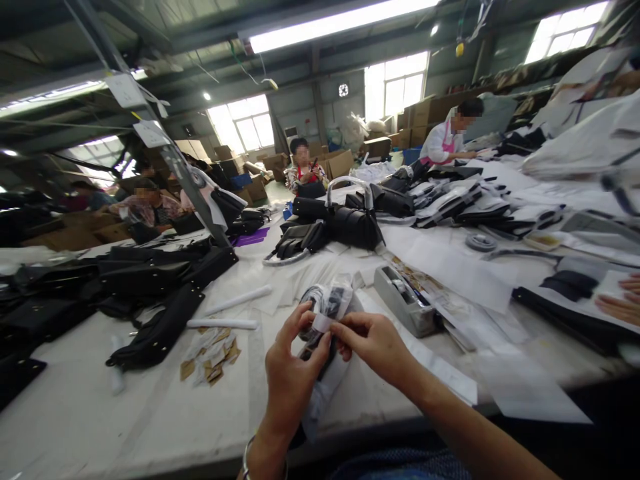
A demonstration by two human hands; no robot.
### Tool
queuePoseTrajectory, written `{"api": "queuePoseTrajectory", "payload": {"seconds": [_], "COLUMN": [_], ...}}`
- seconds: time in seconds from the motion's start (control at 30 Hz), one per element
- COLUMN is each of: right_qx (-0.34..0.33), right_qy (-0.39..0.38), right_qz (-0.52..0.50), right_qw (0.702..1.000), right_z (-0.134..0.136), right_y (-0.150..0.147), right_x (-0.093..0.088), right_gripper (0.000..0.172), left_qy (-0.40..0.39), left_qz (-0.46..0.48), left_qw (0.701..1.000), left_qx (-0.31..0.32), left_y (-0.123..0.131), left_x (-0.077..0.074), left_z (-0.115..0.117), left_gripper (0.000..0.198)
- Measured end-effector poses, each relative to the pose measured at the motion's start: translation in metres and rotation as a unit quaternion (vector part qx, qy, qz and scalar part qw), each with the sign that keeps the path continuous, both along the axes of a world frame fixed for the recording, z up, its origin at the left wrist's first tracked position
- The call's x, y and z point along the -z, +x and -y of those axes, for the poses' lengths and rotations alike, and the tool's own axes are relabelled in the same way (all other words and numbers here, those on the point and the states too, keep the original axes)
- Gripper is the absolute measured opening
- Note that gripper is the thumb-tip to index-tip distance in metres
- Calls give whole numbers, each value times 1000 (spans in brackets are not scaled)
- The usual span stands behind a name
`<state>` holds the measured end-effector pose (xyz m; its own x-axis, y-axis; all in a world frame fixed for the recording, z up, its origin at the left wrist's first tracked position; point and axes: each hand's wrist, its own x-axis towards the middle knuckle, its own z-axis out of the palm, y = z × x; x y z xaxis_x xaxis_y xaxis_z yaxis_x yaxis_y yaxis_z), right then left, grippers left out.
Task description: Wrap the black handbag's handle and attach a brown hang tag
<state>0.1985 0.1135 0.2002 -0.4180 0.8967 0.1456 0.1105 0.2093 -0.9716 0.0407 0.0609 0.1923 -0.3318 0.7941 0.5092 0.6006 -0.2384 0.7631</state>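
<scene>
A dark, coiled bundle in clear plastic (340, 298), which looks like a bag strap, is held over the near part of the table. My left hand (291, 367) is closed around its left side, fingers behind and thumb in front. Across the bundle runs a white paper band (321, 323). My right hand (373, 340) pinches at the right end of this band, its fingertips close to my left thumb. More dark material in plastic hangs below, partly hidden by my hands. A grey tape dispenser (407, 307) stands just beyond my right hand.
Black bags (165, 323) are heaped at left, near small brown cards (213, 357) and white rolls (225, 324). Wrapped-handle handbags (353, 227) stand ahead. White sheets (530, 387) lie at right, where another person's hand (623, 303) rests. A metal post (193, 190) rises at left.
</scene>
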Motion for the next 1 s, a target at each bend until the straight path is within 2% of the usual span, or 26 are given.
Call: {"api": "queuePoseTrajectory", "payload": {"seconds": [0.2,0.37,0.5,0.6,0.73,0.87,1.0], "right_qx": [19,-34,-56,-61,-35,11,61], "right_qy": [-1,53,115,112,79,38,46], "right_qz": [-5,0,15,5,-8,-11,30], "right_qw": [1000,998,992,992,996,999,997], "right_z": [-4,-6,-12,-18,-21,-18,-19], "right_y": [-6,-1,4,5,3,-1,-3], "right_x": [6,8,19,27,32,30,23], "right_gripper": [41,35,29,30,35,32,23], "left_qy": [-1,-15,5,22,38,40,59], "left_qz": [-12,7,28,13,-1,-8,0], "left_qw": [1000,1000,1000,1000,998,997,992], "left_qx": [2,-11,-7,7,43,64,116], "left_y": [-2,-5,-3,0,2,2,4], "left_x": [-1,-4,3,11,18,21,19], "left_z": [1,-1,-4,-5,-6,-6,-8], "left_gripper": [47,55,58,56,42,41,38]}}
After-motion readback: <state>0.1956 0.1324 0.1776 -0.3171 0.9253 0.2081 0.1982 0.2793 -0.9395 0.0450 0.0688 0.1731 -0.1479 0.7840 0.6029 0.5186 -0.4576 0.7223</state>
